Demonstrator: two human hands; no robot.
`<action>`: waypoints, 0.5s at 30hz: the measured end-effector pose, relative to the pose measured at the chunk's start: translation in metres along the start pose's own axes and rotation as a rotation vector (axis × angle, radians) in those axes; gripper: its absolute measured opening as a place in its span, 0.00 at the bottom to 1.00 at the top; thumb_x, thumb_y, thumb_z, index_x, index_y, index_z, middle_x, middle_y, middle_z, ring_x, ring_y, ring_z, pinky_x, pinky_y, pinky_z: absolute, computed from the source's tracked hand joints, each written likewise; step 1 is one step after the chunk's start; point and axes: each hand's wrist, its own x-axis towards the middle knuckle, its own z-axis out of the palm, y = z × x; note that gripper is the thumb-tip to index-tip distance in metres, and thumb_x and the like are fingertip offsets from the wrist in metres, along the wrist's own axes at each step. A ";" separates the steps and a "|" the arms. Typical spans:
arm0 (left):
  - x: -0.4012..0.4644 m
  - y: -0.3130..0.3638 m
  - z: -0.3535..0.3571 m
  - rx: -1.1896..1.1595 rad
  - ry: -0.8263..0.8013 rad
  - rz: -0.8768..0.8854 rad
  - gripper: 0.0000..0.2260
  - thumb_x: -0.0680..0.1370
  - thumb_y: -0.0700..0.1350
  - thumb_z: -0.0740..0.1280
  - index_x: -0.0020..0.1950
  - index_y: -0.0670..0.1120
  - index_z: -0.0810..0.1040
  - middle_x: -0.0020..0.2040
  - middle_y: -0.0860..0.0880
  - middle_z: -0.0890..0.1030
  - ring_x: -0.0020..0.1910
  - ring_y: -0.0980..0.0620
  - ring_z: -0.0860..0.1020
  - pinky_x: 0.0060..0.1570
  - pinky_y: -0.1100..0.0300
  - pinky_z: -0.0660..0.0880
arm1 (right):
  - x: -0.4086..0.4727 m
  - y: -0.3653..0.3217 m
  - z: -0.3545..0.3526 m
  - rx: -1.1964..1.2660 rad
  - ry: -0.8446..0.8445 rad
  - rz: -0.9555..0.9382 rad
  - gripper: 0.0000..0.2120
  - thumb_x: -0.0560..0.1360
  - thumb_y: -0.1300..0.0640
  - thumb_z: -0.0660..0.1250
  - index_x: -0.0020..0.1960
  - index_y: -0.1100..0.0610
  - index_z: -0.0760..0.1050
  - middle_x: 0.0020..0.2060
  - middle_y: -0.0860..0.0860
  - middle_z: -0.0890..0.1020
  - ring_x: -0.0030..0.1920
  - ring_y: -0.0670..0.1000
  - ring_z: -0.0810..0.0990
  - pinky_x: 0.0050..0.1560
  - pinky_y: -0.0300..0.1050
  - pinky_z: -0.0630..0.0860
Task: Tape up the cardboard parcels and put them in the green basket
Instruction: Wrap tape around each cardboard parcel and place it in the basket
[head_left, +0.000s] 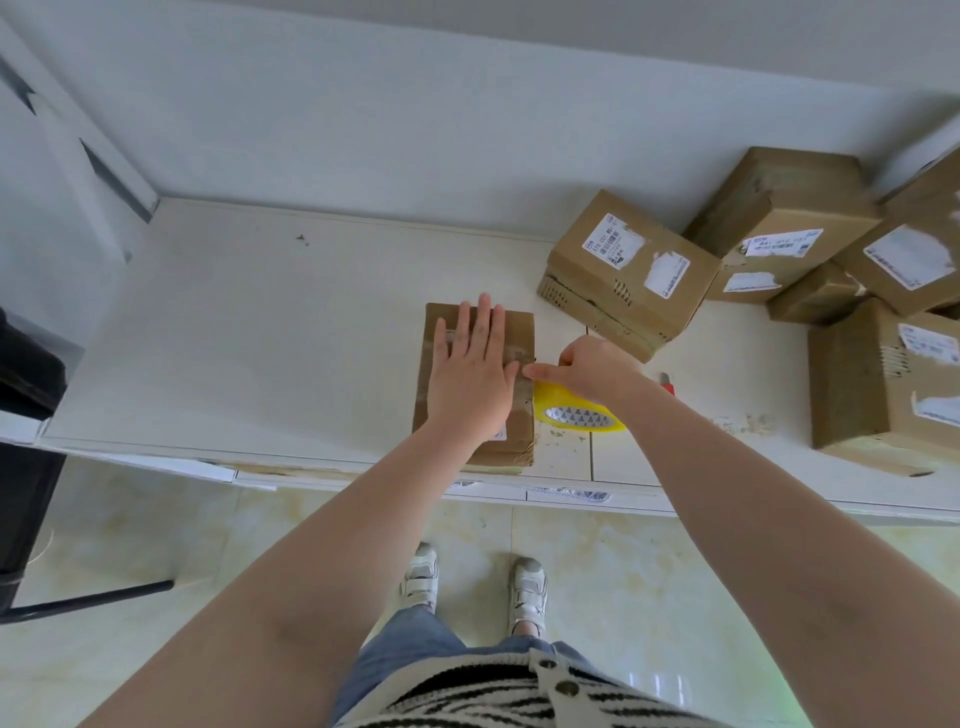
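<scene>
Head view: centre frame, the left hand (470, 371) lies flat, fingers straight and slightly apart, pressing the small parcel (511, 332) on the white table (260, 338). Right hand (587, 371) curls over the yellow tape roll (576, 413) beside the parcel's right edge, thumb pointing at the seam. Risk, I'd say: if the flat hand lifts, the strip wrinkles or peels. More parcels (631, 270) wait upper right; no green basket in sight.
</scene>
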 end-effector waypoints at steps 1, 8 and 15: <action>-0.003 -0.002 0.003 0.003 -0.023 -0.005 0.30 0.84 0.56 0.43 0.80 0.44 0.36 0.81 0.44 0.37 0.79 0.43 0.38 0.78 0.42 0.42 | 0.000 0.000 0.001 -0.006 0.004 0.001 0.31 0.69 0.25 0.61 0.31 0.55 0.69 0.26 0.48 0.72 0.28 0.48 0.71 0.29 0.42 0.63; -0.003 -0.017 -0.003 -0.062 -0.068 0.016 0.35 0.77 0.66 0.32 0.81 0.49 0.37 0.81 0.44 0.36 0.80 0.44 0.38 0.77 0.44 0.38 | -0.004 0.007 0.002 0.002 -0.033 -0.160 0.31 0.73 0.28 0.57 0.37 0.57 0.75 0.31 0.50 0.76 0.33 0.50 0.75 0.34 0.45 0.68; -0.005 -0.028 -0.010 -0.142 -0.127 0.030 0.48 0.67 0.78 0.33 0.79 0.52 0.32 0.79 0.44 0.31 0.78 0.44 0.33 0.76 0.44 0.36 | -0.005 0.036 -0.016 0.097 -0.048 -0.239 0.27 0.71 0.30 0.63 0.40 0.55 0.78 0.35 0.50 0.79 0.37 0.49 0.79 0.36 0.45 0.72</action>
